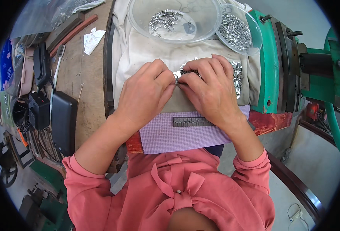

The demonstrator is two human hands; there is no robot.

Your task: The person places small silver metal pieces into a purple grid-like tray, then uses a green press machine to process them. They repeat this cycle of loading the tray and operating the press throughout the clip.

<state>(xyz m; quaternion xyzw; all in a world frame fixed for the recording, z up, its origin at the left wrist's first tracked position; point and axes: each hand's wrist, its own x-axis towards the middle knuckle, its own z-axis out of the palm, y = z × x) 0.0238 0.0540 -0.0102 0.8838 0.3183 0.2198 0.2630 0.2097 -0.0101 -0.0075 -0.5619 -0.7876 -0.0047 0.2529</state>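
Observation:
My left hand point(146, 90) and my right hand point(212, 90) meet over a beige cloth point(129, 52), fingertips almost touching. Both are closed in a pinch around a small shiny metal piece point(177, 75); its exact shape is too small to make out. Under and beside my right hand lies a spread of similar metal pieces point(237, 79), partly hidden by the fingers. Closer to me, a dark notched metal strip point(191, 121) rests on a purple textured mat point(177, 140), its right end passing beneath my right wrist.
Beyond my hands stand a large clear tub point(133, 23) and a smaller clear bowl point(259, 40), both holding small metal parts. A green machine point(264, 77) borders the right side. On the wooden bench at left lie a toothbrush point(57, 67), a black case point(64, 123) and a paper scrap point(93, 40).

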